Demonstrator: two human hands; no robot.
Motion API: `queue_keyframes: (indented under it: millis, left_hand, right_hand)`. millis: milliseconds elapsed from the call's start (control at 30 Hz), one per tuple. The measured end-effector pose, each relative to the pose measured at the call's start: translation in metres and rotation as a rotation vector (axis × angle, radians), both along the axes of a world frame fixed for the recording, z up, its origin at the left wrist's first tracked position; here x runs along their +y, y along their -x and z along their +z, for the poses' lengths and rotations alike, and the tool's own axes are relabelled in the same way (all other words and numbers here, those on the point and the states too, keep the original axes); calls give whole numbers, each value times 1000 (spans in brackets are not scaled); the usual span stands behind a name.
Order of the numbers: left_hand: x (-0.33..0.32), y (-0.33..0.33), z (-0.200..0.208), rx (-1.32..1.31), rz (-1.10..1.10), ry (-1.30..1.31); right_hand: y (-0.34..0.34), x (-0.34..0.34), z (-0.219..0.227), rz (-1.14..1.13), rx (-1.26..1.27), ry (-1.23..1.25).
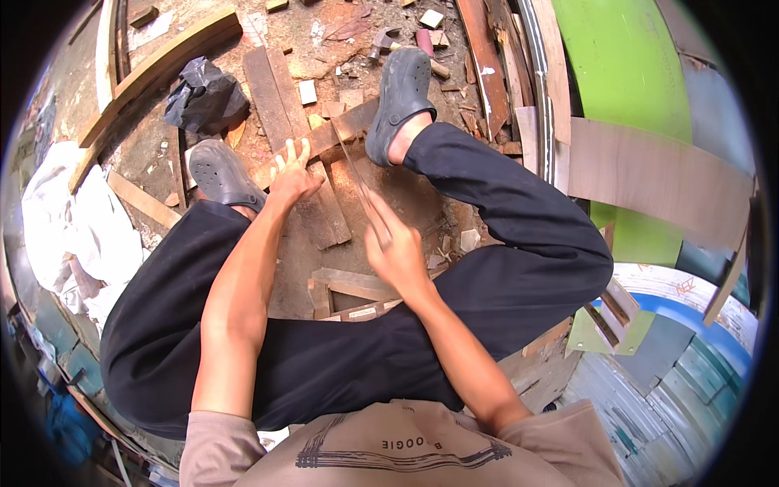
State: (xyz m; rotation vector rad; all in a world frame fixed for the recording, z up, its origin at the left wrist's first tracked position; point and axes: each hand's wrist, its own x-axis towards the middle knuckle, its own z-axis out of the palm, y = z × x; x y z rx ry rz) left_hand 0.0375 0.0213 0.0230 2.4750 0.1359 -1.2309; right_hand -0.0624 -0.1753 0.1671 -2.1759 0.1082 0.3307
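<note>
A handsaw (354, 165) is gripped in my right hand (396, 253), its fingers closed around the handle. The thin blade points away from me and crosses a narrow wooden strip (327, 138). My left hand (295, 176) grips this strip left of the blade, fingers reaching over its far edge. My right shoe (403, 93), a dark clog, rests at the strip's right end. The left clog (221, 172) stands near the other end. Beneath the strip, a brown board (323, 213) lies lengthwise on the ground.
A hammer (385, 40) lies beyond my right foot, among scattered wood offcuts. A black plastic bag (205, 96) and a curved timber (162, 61) are at the far left, white cloth (85, 223) nearer. Green panels (629, 61) and long boards (491, 73) stand to the right.
</note>
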Motion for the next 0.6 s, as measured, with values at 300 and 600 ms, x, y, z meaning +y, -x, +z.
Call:
queue_keyframes:
  millis: [300,600]
  left_hand:
    - [13,-18,-12,9,33,-13]
    - [6,-13,-9,87,17,-1]
  right_hand:
    - [23,-16,53,-22,-15,-112]
    - [35,-29,44,6,-11,-63]
